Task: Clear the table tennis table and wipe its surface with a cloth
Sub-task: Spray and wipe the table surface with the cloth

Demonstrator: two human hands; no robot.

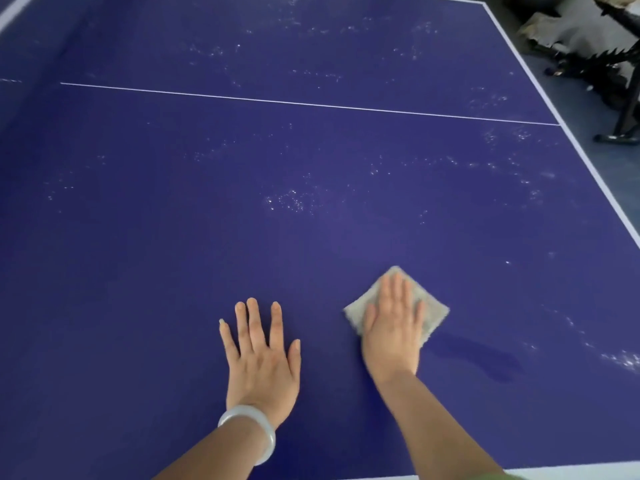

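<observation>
The blue table tennis table [173, 237] fills the view, with a thin white centre line running across it. A small grey folded cloth [431, 310] lies on the near part of the surface. My right hand [393, 330] presses flat on the cloth with straight fingers. To its left, my left hand [261, 358] rests flat on the bare table with fingers spread, a pale bangle on its wrist. Whitish dusty speckles [287, 200] are scattered over the middle and far parts. A darker damp streak [485, 358] shows just right of the cloth.
The table's white right edge line [588, 161] runs diagonally down the right side. Beyond it, on the grey floor, stand dark metal equipment legs [620, 126] and some pale clutter [554, 26]. The near white edge [571, 469] lies by my right forearm.
</observation>
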